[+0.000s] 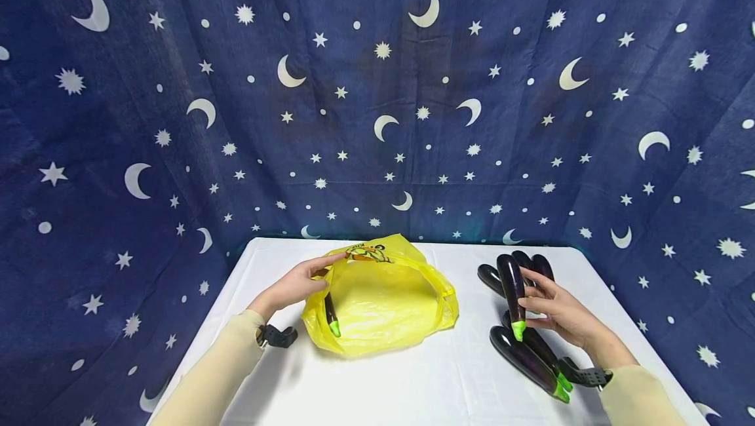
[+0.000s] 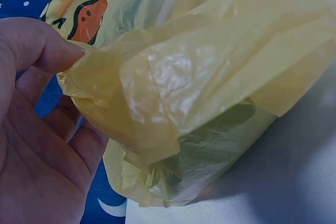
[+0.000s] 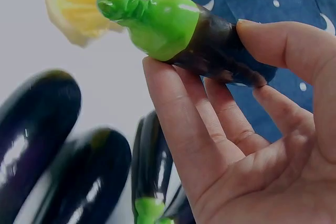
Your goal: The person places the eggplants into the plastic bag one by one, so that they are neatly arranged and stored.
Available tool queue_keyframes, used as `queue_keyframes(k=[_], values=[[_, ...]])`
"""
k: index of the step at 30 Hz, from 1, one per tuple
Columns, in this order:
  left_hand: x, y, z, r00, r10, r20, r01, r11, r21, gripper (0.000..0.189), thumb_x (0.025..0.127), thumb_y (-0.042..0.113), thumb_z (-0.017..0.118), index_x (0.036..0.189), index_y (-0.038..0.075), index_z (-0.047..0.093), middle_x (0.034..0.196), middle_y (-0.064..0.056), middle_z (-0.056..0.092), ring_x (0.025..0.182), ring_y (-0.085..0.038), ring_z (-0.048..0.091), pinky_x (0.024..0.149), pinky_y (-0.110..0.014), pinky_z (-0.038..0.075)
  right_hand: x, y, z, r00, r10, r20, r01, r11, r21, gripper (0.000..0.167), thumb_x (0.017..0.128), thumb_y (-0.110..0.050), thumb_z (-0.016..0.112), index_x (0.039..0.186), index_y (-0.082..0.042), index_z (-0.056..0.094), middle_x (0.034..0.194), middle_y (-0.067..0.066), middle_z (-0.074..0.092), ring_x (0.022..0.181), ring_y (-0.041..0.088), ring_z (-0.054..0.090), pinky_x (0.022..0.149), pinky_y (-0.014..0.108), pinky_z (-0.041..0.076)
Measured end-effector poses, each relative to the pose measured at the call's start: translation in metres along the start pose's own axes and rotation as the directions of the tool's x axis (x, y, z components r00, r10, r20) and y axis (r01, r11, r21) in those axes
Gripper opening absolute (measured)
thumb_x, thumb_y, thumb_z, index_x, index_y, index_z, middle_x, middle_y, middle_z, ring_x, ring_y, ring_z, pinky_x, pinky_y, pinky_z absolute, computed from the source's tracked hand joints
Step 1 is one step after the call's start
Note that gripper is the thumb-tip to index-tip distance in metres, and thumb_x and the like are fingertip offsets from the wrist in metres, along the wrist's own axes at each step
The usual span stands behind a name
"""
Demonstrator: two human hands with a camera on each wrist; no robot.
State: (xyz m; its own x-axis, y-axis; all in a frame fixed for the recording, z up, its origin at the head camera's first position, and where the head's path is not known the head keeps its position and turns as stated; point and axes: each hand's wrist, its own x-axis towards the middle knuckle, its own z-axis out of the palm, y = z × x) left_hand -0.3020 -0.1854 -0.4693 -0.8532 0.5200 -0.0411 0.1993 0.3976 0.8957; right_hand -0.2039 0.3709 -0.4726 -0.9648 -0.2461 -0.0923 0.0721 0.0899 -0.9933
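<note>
A yellow plastic bag (image 1: pixel 383 314) lies with its mouth spread open on the white table. My left hand (image 1: pixel 297 284) pinches the left side of its rim between thumb and fingers, as the left wrist view (image 2: pixel 47 93) also shows. Inside the bag, near that side, rests a dark eggplant (image 1: pixel 331 313) with a green end. To the right, my right hand (image 1: pixel 560 314) grips another eggplant (image 1: pixel 512 285) between thumb and fingers. Its bright green cap (image 3: pixel 165 22) points toward the wrist camera side, and it is held above the other eggplants.
Several eggplants are grouped around the right hand: one long eggplant (image 1: pixel 525 360) nearer the front, others (image 1: pixel 542 267) behind. A white cloth covers the table (image 1: pixel 407 393). A dark blue curtain (image 1: pixel 354 137) with moons and stars hangs behind and at both sides.
</note>
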Motion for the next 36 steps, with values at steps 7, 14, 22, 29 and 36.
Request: queue_keyframes(k=[7, 14, 22, 29, 36], values=[[0.000, 0.001, 0.000, 1.000, 0.008, 0.003, -0.008, 1.000, 0.000, 0.068, 0.093, 0.001, 0.059, 0.152, 0.034, 0.051, 0.161, 0.000, 0.038, 0.134, -0.029, 0.049, 0.106, -0.046, 0.046, 0.011, -0.004, 0.019, 1.000, 0.019, 0.009, -0.019, 0.999, 0.026, 0.081, 0.098, -0.004, 0.065, 0.163, -0.009, 0.017, 0.123, 0.007, 0.059, 0.099, 0.018, 0.068, 0.079, 0.038, 0.060], [-0.001, 0.002, 0.001, 1.000, 0.006, 0.002, -0.006, 1.000, 0.002, 0.069, 0.093, 0.000, 0.058, 0.153, 0.033, 0.050, 0.161, 0.001, 0.039, 0.133, -0.028, 0.050, 0.105, -0.044, 0.047, 0.022, -0.006, 0.037, 0.999, 0.029, 0.020, -0.030, 0.999, 0.015, 0.082, 0.096, -0.007, 0.068, 0.163, -0.010, 0.021, 0.129, 0.013, 0.053, 0.104, 0.017, 0.066, 0.082, 0.043, 0.059], [0.000, 0.001, 0.002, 1.000, 0.018, -0.002, -0.018, 1.000, 0.004, 0.070, 0.092, -0.001, 0.058, 0.153, 0.031, 0.050, 0.161, 0.000, 0.039, 0.133, -0.029, 0.051, 0.104, -0.044, 0.047, 0.033, -0.006, 0.054, 0.996, 0.020, 0.091, -0.023, 0.999, 0.031, 0.083, 0.097, -0.007, 0.066, 0.164, -0.009, 0.017, 0.131, 0.009, 0.060, 0.106, 0.023, 0.068, 0.084, 0.046, 0.058], [0.000, 0.002, 0.001, 1.000, 0.014, 0.002, -0.014, 1.000, 0.002, 0.070, 0.092, -0.001, 0.058, 0.153, 0.032, 0.050, 0.160, 0.000, 0.039, 0.133, -0.029, 0.051, 0.104, -0.044, 0.048, 0.041, -0.008, 0.070, 0.990, 0.029, 0.141, -0.033, 0.999, 0.025, 0.082, 0.097, -0.007, 0.067, 0.164, -0.011, 0.019, 0.131, 0.014, 0.057, 0.104, 0.026, 0.068, 0.084, 0.048, 0.057], [0.000, 0.002, 0.001, 1.000, 0.016, 0.006, -0.016, 1.000, -0.004, 0.069, 0.092, -0.001, 0.058, 0.153, 0.031, 0.050, 0.161, 0.000, 0.039, 0.134, -0.029, 0.050, 0.104, -0.044, 0.048, 0.049, -0.010, 0.087, 0.977, 0.030, 0.210, -0.039, 0.998, 0.039, 0.082, 0.098, -0.008, 0.066, 0.164, -0.013, 0.019, 0.137, 0.016, 0.057, 0.111, 0.028, 0.067, 0.086, 0.048, 0.058]])
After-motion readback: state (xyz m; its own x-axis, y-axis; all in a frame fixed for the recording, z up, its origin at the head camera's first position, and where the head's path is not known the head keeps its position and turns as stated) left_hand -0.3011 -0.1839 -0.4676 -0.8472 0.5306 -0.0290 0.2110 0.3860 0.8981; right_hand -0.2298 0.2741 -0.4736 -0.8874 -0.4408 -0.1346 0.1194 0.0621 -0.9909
